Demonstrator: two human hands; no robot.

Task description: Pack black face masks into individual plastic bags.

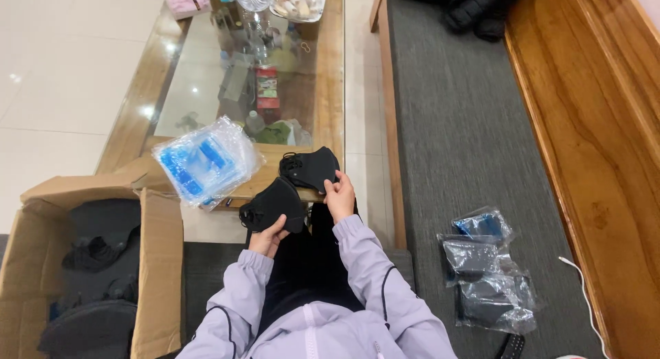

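Left hand (267, 236): you pinch the near black mask (271, 206).
Right hand (339, 195): you pinch the far black mask (309, 169).
Feel: probably soft, light, floppy; hold the edges.

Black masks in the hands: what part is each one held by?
The left hand pinches one black mask at its lower edge; the right hand holds the other black mask at its bottom right corner.

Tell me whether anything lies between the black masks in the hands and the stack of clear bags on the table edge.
Nothing visible does. The left hand and right hand each hold a mask, right next to the bags.
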